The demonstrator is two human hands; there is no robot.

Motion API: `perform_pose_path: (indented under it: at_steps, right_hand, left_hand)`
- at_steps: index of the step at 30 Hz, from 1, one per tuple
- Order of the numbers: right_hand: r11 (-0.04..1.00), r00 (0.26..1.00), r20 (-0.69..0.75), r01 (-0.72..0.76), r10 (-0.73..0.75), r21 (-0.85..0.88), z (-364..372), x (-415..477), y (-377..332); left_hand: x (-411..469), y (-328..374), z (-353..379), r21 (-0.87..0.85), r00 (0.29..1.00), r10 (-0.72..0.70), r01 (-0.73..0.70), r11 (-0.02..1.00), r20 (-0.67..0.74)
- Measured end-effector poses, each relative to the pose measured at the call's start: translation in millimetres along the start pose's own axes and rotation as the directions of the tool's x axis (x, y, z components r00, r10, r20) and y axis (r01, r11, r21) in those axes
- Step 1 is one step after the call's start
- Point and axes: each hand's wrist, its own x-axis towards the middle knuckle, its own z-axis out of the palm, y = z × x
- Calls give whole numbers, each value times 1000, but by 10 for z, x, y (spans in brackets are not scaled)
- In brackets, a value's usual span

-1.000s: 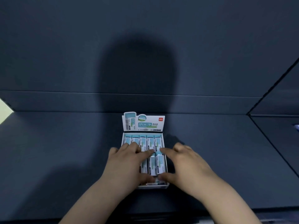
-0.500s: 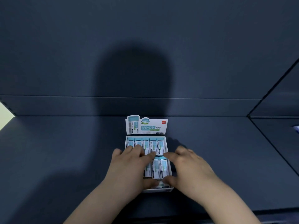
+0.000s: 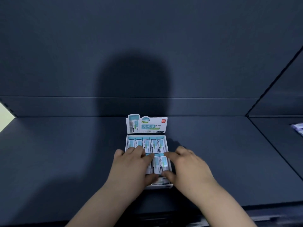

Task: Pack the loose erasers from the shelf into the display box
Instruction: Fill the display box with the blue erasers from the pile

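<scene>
A white and teal display box (image 3: 159, 187) stands on the dark shelf (image 3: 65, 153), its printed header card (image 3: 147, 126) upright at the back. The back row holds several teal-sleeved erasers (image 3: 146, 143) side by side. A second row of erasers (image 3: 159, 163) lies in front of them. My left hand (image 3: 131, 166) covers the left part of that front row, index tip at its far end and thumb at its near end. My right hand (image 3: 188, 164) pinches the rightmost front erasers the same way, from the right.
The shelf's back wall (image 3: 147, 105) rises just behind the box. A divider line (image 3: 270, 145) separates a neighbouring shelf on the right, where pale packaged items (image 3: 297, 128) lie at the frame edge. The shelf's front edge (image 3: 246, 204) runs under my forearms.
Both hands stay on the front row of erasers, thumbs drawn slightly closer together. The view has shifted a little.
</scene>
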Motion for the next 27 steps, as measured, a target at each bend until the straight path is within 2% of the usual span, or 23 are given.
perform_pose_path:
  at_steps: [4, 6, 10, 13, 15, 22, 27]
  right_hand:
    - [998, 995, -89, -43, 47, 42, -30, -69, 82]
    - [996, 988, -128, -79, 84, 44, -39, -100, 139]
    - [990, 975, -179, -120, 132, 74, -42, -144, 249]
    - [987, 966, -216, -120, 140, 103, -34, -203, 344]
    - [986, 963, -230, -115, 140, 119, -22, -250, 425]
    - [982, 972, -192, -109, 137, 154, -55, -458, 928]
    - [979, 971, -165, -149, 171, 137, -204, -697, 1612]
  left_hand:
    - [-48, -38, -192, -101, 992, -116, 121, 987, 58]
    - [-70, -96, -242, -94, 991, -131, 132, 987, 12]
    - [-81, -142, -312, -189, 976, -201, 181, 965, -90]
    - [-113, -81, -254, -188, 956, -162, 117, 975, -245]
    - [-118, 95, -243, -220, 956, -123, 64, 973, -267]
    - [76, 884, -80, -128, 963, -44, 10, 992, -267]
    - [397, 1522, -1, -92, 975, 1, -22, 996, -224]
